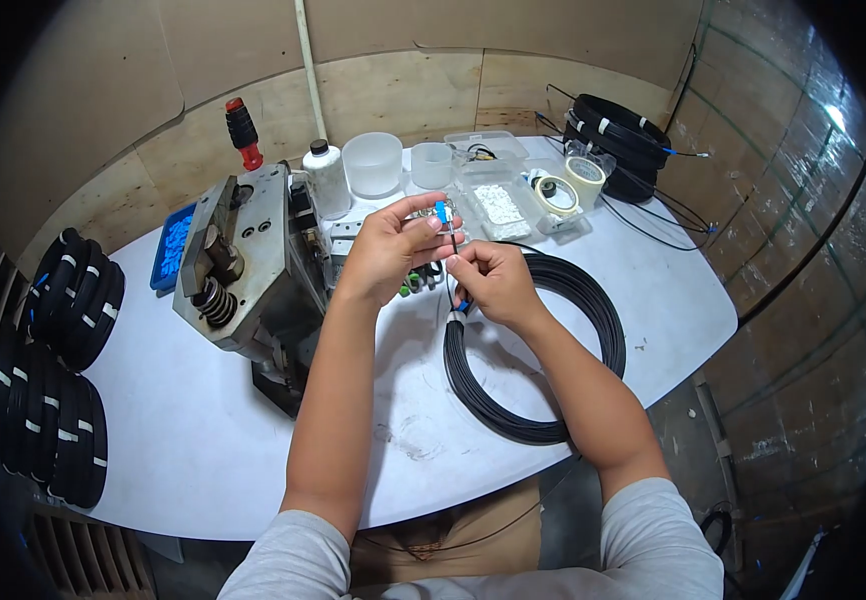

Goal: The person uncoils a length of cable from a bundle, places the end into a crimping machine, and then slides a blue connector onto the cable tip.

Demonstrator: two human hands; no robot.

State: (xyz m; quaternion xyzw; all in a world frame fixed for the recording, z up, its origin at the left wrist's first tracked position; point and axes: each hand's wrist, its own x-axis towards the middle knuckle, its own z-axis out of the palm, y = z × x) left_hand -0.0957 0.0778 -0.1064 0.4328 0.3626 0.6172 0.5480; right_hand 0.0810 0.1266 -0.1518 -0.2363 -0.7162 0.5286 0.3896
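Note:
Thumb and fingers of my left hand (398,245) close around a small blue cable connector (442,212) with a pale metallic part below it. Just under it, my right hand (498,285) pinches the thin black cable (455,243) that runs down from the connector. Both hands are above the table, nearly touching. A large coil of black cable (611,325) lies beneath my right hand and forearm, bound with a white tie (456,316). Beside that tie a second blue piece (464,306) shows, partly covered by my right hand.
A metal press-like machine (253,245) stands left of my hands. Behind them are a white bottle (328,182), a round translucent tub (373,165), a box of small white pieces (498,205) and tape rolls (585,180). More cable coils lie left (48,420) and far right (618,135).

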